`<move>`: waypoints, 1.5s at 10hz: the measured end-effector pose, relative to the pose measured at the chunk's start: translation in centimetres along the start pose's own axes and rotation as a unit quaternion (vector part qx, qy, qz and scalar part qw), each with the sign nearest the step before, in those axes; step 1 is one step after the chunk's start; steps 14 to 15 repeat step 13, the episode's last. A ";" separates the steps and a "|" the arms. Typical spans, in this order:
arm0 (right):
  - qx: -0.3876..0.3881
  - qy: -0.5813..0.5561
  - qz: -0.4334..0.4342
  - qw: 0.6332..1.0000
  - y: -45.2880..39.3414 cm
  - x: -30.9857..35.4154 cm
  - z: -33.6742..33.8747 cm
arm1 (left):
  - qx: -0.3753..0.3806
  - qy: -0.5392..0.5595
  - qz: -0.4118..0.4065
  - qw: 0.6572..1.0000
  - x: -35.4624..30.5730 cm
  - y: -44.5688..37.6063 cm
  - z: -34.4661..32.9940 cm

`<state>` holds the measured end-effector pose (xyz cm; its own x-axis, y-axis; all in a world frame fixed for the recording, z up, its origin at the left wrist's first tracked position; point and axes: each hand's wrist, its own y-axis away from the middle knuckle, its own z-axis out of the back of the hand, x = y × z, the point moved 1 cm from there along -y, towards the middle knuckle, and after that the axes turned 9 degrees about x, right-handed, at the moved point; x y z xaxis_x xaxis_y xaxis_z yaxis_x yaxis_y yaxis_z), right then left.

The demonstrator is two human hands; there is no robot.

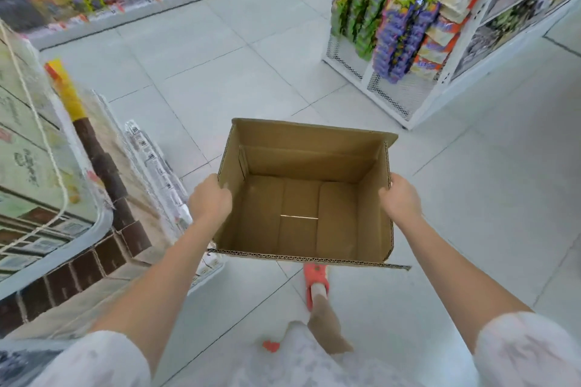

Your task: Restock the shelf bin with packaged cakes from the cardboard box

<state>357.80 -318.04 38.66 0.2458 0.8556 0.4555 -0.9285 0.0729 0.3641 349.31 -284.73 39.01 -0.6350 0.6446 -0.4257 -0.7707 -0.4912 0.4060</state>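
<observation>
gripping one cardboard box (301, 207), two hands: left hand (210, 201), right hand (401, 199), fingers curled over its side walls.

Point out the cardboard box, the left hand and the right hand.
cardboard box (300, 198): head view, on its bare inside floor.
left hand (210, 201): head view, on the back of the hand gripping the box's left wall.
right hand (400, 198): head view, on the back of the hand gripping the box's right wall.
</observation>
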 end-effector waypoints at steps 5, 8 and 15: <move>0.211 0.111 0.140 0.961 -33.3 8.6 -16.9 | 0.024 0.039 0.182 0.982 5.6 -24.2 -12.0; 0.255 0.106 0.170 0.946 -43.3 5.0 -36.7 | 0.031 0.027 0.241 0.970 16.2 -35.0 -26.2; 0.378 0.080 0.084 0.919 -39.9 6.3 -44.7 | 0.117 0.141 0.302 0.936 22.9 -35.3 -29.9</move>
